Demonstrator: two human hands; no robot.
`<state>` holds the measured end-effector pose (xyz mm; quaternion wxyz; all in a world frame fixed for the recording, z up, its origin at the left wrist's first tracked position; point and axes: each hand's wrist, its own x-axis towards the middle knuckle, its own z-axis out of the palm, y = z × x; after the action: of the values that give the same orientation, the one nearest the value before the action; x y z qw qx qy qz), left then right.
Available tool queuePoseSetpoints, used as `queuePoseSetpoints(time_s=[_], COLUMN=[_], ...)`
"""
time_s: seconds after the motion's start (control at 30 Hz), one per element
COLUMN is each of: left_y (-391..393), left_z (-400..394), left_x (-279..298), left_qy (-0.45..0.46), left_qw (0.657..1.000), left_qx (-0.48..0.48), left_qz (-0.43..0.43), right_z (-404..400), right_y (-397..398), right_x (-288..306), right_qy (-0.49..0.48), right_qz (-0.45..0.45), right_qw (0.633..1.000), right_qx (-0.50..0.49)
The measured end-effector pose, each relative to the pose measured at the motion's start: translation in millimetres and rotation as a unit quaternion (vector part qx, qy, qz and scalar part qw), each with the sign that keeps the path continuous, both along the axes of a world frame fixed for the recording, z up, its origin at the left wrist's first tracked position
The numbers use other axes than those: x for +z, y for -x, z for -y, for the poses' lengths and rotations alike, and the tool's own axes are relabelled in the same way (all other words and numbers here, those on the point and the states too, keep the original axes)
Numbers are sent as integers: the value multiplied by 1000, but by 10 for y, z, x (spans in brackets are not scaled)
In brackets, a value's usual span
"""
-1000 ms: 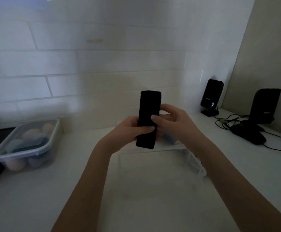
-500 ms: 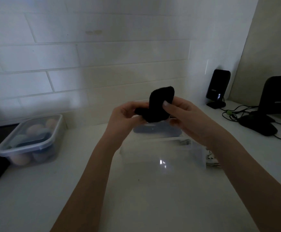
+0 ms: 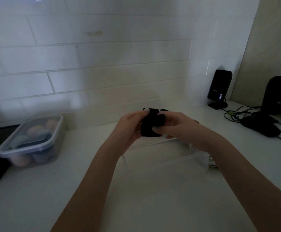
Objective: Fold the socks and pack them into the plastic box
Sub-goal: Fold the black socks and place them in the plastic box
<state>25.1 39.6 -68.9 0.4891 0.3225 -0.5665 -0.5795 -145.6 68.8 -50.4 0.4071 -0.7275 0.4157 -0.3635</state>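
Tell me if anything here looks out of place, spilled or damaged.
Nothing stands out. Both hands, left hand and right hand, grip the black sock above the clear plastic box, which sits upright on the counter.

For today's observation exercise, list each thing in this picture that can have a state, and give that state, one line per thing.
black sock: bunched into a bundle, held in the air by both hands
left hand: grips the sock
right hand: grips the sock
clear plastic box: open, on the counter below the hands
lidded container: lid on, filled with rounded items
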Motion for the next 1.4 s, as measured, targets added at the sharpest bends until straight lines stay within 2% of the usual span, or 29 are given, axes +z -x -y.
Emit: queuePoseSetpoints(time_s=[0.13, 0.23, 0.53, 0.7, 0.83, 0.93, 1.1, 1.3, 1.4], left_y=[-32, -34, -30, -29, -28, -20, -8, 56, 62], left_z=[6, 22, 31, 40, 45, 45, 0, -23, -36], left_x=[-41, -46, -31, -43, -13, -24, -23, -52, -35], left_qy=[2, -6, -16, -48, -76, -68, -19, 24, 31], left_qw=[999, 998, 998, 995, 992, 992, 995, 998, 998], left_qx=[-32, -18, 2, 2, -8, 14, -1, 16, 5], left_qz=[-32, -53, -65, -82, -102, -103, -95, -56, -56], right_z=[-54, -62, -15, -5, -21, -26, -20, -21, -41], right_y=[-40, -57, -55, -103, -110, -132, -109, -143, -148], right_x=[22, 39, -8, -54, -49, -55, -32, -6, 38], right_qy=[59, 49, 81, 170, 193, 186, 98, 48, 61], right_qz=[-38, -55, -36, -139, -180, -148, -53, 42, 76], right_qw=[996, 994, 994, 973, 963, 970, 994, 995, 990], right_qx=[50, 80, 61, 72, 59, 47, 6, -79, -99])
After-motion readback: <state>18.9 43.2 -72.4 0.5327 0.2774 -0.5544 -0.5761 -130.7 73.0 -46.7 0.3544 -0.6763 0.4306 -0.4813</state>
